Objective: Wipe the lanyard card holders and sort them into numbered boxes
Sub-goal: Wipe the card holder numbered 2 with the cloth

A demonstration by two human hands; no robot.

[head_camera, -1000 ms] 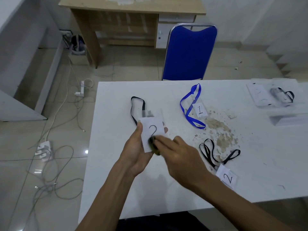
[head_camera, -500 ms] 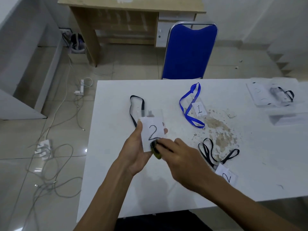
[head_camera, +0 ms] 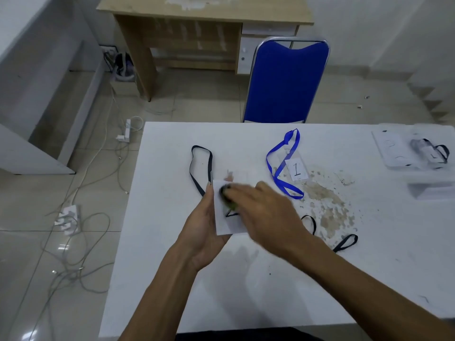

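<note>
White table [head_camera: 172, 279] with a brownish speckled stain [head_camera: 325, 203], blue lanyard [head_camera: 283, 163], black lanyard [head_camera: 200, 166], blue chair [head_camera: 285, 82], possibly dark green wiping pad [head_camera: 227, 198], white card holder [head_camera: 226, 222] with black numeral

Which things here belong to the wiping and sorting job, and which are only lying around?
Belong to the job:
- card holder in the left hand
- dark wiping pad under the right hand
- blue-lanyard holder marked 1
- black lanyard on the table
- clear boxes, far right

Just lying about:
- blue chair
- wooden desk
- floor cables
</note>
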